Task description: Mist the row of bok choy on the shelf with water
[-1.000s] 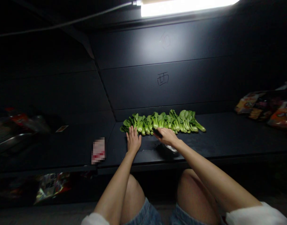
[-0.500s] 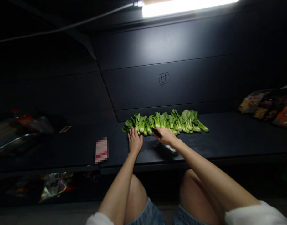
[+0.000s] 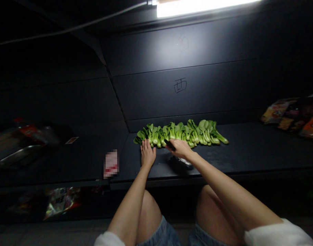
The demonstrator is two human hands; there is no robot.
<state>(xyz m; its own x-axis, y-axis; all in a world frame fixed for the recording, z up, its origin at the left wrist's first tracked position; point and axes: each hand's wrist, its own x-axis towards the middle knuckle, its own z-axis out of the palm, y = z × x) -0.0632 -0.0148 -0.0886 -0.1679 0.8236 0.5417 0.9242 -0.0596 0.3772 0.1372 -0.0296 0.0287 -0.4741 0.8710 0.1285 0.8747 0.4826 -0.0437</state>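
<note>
Several green leafy vegetables with pale stems [image 3: 203, 133] lie side by side in a row on the dark shelf [image 3: 238, 155], against its back panel. My left hand [image 3: 147, 153] rests flat with its fingers stretched out, fingertips touching the left part of the row. My right hand [image 3: 180, 148] is wrapped round a black handle [image 3: 170, 145] just in front of the middle of the row. Below that hand shows a shiny, clear or silvery thing [image 3: 185, 162], partly hidden, that I cannot make out.
A blurred-out pink and white packet [image 3: 111, 164] lies to the left, with a small card [image 3: 71, 140] beyond it. Colourful snack bags [image 3: 279, 111] stand at the right. More packets [image 3: 60, 201] sit on the lower shelf. A lit tube [image 3: 207, 7] hangs overhead.
The view has shifted very slightly. Both hands and the vegetables stay nearly where they were; the shiny thing under my right hand looks slightly shifted.
</note>
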